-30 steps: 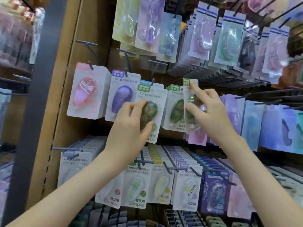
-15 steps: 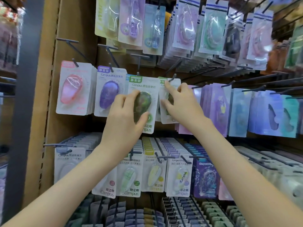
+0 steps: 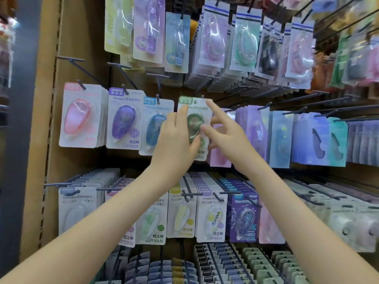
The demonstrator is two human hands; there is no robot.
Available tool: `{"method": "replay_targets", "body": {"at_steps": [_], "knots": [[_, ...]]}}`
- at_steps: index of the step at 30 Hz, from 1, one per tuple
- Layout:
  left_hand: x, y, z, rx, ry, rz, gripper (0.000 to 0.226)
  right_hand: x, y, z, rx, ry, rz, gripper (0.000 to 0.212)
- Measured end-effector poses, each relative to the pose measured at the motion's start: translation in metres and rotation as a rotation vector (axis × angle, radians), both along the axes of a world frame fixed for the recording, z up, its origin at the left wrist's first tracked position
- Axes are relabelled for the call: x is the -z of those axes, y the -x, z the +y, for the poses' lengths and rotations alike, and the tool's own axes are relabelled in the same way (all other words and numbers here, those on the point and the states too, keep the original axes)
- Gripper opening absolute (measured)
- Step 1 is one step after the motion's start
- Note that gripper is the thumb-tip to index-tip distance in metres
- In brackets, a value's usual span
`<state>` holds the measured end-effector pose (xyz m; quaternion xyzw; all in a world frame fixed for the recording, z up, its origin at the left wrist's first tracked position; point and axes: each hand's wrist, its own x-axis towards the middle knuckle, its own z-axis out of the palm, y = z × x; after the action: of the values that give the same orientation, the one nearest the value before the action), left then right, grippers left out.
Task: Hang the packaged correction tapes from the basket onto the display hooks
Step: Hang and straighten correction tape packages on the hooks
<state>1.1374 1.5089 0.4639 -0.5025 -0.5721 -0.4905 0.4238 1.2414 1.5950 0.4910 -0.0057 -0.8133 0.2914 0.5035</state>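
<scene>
Fingers of left hand (image 3: 174, 139) pinch green pack (image 3: 196, 120) left edge; right hand (image 3: 227, 138) fingers spread at right edge

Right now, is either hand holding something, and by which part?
The left hand grips the green correction tape pack by its left side, thumb on the blister. The right hand touches its top corner; a grip there cannot be told.

One head-worn wide-angle view, close up, roughly level, straight toward the wall of display hooks (image 3: 70, 59).
</scene>
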Motion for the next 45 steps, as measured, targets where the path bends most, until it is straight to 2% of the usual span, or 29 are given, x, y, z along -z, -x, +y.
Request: {"method": "replay_targets", "body": {"at_steps": [4, 11, 21, 29, 38, 45], "knots": [[0.002, -0.005, 0.014, 0.052, 0.01, 0.018, 0.063, 0.001, 0.001, 0.01, 0.023, 0.013, 0.029, 0.063], [0.003, -0.01, 0.017, -0.038, -0.095, 0.072, 0.06, -0.003, -0.004, 0.011, -0.02, -0.053, 0.069, 0.06], [-0.006, -0.002, 0.021, -0.124, -0.01, 0.076, 0.066, -0.011, 0.007, 0.022, -0.099, -0.038, -0.015, 0.062], [0.004, 0.002, 0.024, -0.162, -0.009, 0.036, 0.067, -0.014, 0.01, 0.021, 0.078, -0.254, -0.12, 0.065], [-0.016, 0.002, 0.018, -0.217, 0.047, 0.089, 0.067, -0.023, 0.004, 0.017, -0.021, -0.168, -0.066, 0.061], [-0.014, -0.003, 0.013, -0.251, 0.056, 0.146, 0.065, -0.021, 0.002, 0.024, -0.134, -0.09, -0.109, 0.059]]}}
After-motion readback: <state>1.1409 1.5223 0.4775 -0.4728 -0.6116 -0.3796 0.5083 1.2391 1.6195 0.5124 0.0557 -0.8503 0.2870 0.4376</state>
